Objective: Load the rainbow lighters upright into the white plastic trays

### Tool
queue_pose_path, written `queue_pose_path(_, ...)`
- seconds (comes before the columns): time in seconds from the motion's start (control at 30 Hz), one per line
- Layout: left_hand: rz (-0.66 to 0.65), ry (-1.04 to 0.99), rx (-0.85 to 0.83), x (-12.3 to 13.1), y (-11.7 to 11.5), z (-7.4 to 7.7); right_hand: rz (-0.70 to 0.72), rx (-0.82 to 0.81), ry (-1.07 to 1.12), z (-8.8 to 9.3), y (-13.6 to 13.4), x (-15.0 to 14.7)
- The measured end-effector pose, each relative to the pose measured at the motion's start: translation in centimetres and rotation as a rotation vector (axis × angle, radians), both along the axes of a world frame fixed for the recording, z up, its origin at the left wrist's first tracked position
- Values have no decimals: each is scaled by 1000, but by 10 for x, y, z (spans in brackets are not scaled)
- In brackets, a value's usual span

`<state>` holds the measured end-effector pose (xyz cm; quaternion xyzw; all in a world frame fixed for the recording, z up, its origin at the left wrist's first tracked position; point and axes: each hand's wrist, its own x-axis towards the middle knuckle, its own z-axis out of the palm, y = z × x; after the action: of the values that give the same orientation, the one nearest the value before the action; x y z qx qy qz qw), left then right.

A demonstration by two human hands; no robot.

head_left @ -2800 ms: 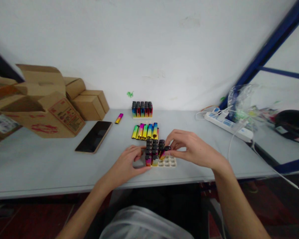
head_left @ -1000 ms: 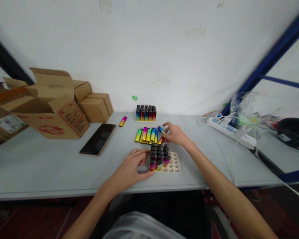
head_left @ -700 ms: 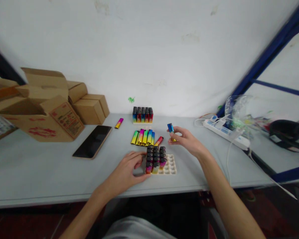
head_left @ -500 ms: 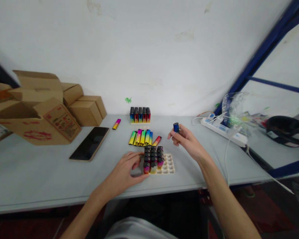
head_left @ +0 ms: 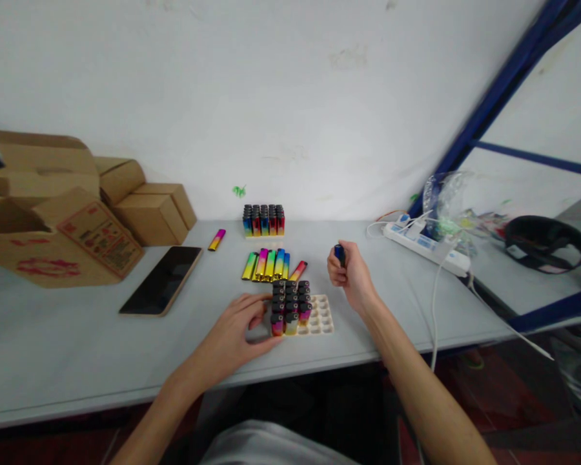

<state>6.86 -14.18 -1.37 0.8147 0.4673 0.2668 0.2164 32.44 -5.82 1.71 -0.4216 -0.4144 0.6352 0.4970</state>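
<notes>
My right hand is raised over the table, fingers curled round a dark blue lighter with the thumb against it. Only the lighter's upper part shows. My left hand holds the left side of a pale tray, thumb at the front corner and fingers behind. Black-topped lighters stand upright in the left part of the tray; the round-edged pockets on its right show bare. Behind it lie several loose gradient-coloured lighters and a red-and-yellow one.
A second tray of upright lighters stands by the wall. One pink-and-yellow lighter lies apart. To the left are a dark phone or tablet and cardboard boxes. At right are a power strip with cables and a black ring-shaped object.
My right hand has closed further round the blue lighter, its fingers curling in and its thumb now up against it. The whole view has shifted slightly; my left hand stays at the tray.
</notes>
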Motion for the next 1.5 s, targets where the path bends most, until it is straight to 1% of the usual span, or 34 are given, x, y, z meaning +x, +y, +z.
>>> queue_pose_path(0.13,-3,7,6,0,0,-1,-58,-11,-30,-2,-2,-4)
queue_pose_path(0.23,-9,17,10,-1,0,-2,-57,-9,-75,-2,-3,-7)
queue_pose_path(0.3,-10,23,11,-1,0,-2,-27,-12,-77,-2,-4,-7)
queue_pose_path(0.43,-12,21,8,-1,0,-3,99,10,-44,1,-4,-4)
queue_pose_path(0.57,-20,5,3,0,-1,0,194,166,-57,11,-8,5)
queue_pose_path(0.7,-26,-5,0,0,-1,3,267,363,-307,24,-16,16)
queue_pose_path(0.77,-25,-10,2,0,-1,3,325,429,-391,29,-19,19)
queue_pose_path(0.87,-18,-12,2,0,-1,1,382,456,-446,32,-21,23)
queue_pose_path(1.0,-5,-14,8,0,-2,0,413,467,-611,34,-24,27)
queue_pose_path(1.13,-2,-11,4,0,-2,1,405,525,-664,44,-31,32)
queue_pose_path(1.23,-9,-11,8,0,-2,1,481,563,-700,52,-38,33)
queue_pose_path(1.33,-6,-15,2,0,-2,0,573,618,-736,55,-43,28)
queue_pose_path(1.43,-7,-18,-3,0,-2,1,580,721,-800,54,-47,19)
queue_pose_path(1.5,-5,-21,-3,1,-2,1,585,751,-851,53,-50,14)
